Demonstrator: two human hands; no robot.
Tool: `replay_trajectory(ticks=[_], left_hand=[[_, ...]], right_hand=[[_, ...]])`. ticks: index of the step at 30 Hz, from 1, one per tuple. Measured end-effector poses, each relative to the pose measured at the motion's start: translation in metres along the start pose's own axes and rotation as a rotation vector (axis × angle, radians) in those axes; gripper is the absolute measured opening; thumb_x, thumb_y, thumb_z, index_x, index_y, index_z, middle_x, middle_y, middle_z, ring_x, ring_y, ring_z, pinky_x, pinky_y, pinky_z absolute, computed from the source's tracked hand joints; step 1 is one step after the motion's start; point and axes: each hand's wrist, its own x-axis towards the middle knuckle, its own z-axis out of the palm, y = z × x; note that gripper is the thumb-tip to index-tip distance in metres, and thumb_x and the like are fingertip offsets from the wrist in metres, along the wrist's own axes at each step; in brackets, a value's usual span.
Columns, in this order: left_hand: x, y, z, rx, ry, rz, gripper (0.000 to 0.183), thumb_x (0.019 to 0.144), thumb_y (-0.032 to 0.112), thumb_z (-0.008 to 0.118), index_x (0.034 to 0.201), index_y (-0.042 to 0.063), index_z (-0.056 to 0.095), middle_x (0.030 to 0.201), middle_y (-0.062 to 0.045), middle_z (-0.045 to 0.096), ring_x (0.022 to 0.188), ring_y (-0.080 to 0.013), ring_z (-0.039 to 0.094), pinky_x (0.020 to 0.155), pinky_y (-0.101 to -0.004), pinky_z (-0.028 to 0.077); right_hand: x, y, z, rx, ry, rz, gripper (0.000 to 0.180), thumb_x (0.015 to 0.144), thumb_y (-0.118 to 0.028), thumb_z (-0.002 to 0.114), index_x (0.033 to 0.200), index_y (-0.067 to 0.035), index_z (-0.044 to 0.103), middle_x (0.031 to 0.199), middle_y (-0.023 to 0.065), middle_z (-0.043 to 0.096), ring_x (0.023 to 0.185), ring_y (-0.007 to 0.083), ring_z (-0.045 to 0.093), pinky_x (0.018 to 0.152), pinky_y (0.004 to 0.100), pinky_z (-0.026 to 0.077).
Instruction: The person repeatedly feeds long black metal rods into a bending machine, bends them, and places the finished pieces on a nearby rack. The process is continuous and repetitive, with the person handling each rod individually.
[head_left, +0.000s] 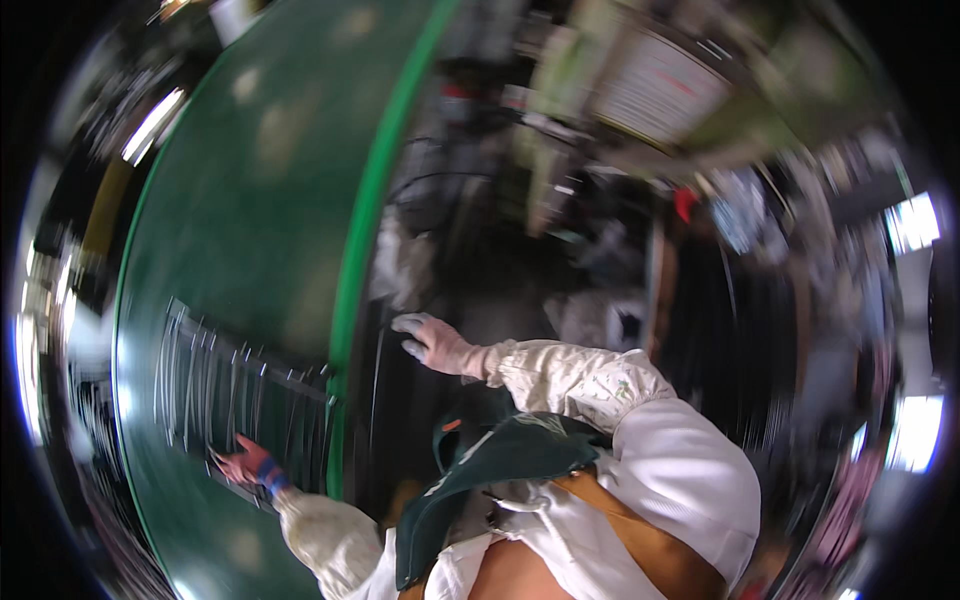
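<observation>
My left hand (246, 463), with a blue band at the wrist, is at the near rail of a dark rack (296, 382) lying on the green work surface (247, 202). Thin metal rods or wires run between the rack's two long rails, and short pins stick up along the far one. Blur hides whether the fingers grip the rail or only touch it. My right hand (439, 346) hangs in the air to the right of the surface's bright green edge (360, 217). Grey coverings sit on its fingertips. Its fingers are apart, with nothing seen in them.
A framed sheet with writing (660, 88) is at the upper right. Blurred clutter, with cables and a pale bag-like bundle (405, 255), lies beyond the edge. A dark upright panel or stack (727, 322) stands to my right. My dark green apron (495, 465) juts forward.
</observation>
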Motion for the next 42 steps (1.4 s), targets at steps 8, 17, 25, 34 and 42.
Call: replay_trajectory(ticks=[8, 17, 25, 34, 42], left_hand=[[-0.190, 0.318, -0.220, -1.587, -0.673, 0.809, 0.055, 0.077, 0.006, 0.067, 0.128, -0.001, 0.046, 0.126, -0.018, 0.049, 0.117, -0.0319, 0.046, 0.102, -0.0417, 0.035], [-0.372, 0.466, -0.409, -1.674, -0.964, 1.586, 0.035, 0.070, 0.011, 0.070, 0.104, 0.009, 0.061, 0.104, -0.014, 0.061, 0.100, -0.0346, 0.055, 0.087, -0.0420, 0.044], [-0.522, 0.497, -0.438, -1.377, -1.335, 1.679, 0.038, 0.073, 0.021, 0.071, 0.109, 0.008, 0.061, 0.095, -0.012, 0.063, 0.082, -0.0264, 0.063, 0.075, -0.0360, 0.050], [-0.542, 0.514, -0.461, -1.236, -1.379, 1.765, 0.040, 0.074, 0.019, 0.072, 0.111, 0.008, 0.061, 0.101, -0.012, 0.061, 0.086, -0.0228, 0.062, 0.078, -0.0320, 0.050], [-0.521, 0.541, -0.508, -1.596, -1.641, 1.454, 0.033, 0.080, 0.013, 0.072, 0.109, 0.002, 0.062, 0.099, -0.008, 0.068, 0.090, -0.0142, 0.062, 0.079, -0.0264, 0.049]], right_hand=[[-0.222, 0.019, -0.236, -0.820, 0.847, 0.777, 0.017, 0.073, -0.013, 0.065, 0.089, -0.007, 0.064, 0.101, 0.0152, 0.063, 0.092, 0.0347, 0.059, 0.078, 0.0444, 0.047], [-0.342, 0.059, -0.334, -1.162, 0.961, 1.373, 0.065, 0.064, -0.048, 0.079, 0.105, -0.004, 0.057, 0.106, 0.0166, 0.057, 0.097, 0.0346, 0.056, 0.083, 0.0442, 0.047], [-0.357, 0.110, -0.360, -1.134, 0.742, 1.368, 0.023, 0.082, -0.030, 0.064, 0.085, -0.008, 0.060, 0.094, 0.0134, 0.060, 0.087, 0.0317, 0.061, 0.068, 0.0429, 0.052], [-0.381, 0.095, -0.382, -0.727, 1.145, 1.217, 0.028, 0.091, -0.028, 0.056, 0.082, -0.001, 0.058, 0.068, 0.0172, 0.062, 0.064, 0.0338, 0.061, 0.059, 0.0450, 0.046], [-0.341, 0.032, -0.388, -0.054, 1.509, 0.702, 0.020, 0.088, -0.016, 0.067, 0.084, 0.003, 0.062, 0.066, -0.0035, 0.056, 0.057, 0.0065, 0.049, 0.053, 0.0246, 0.040]])
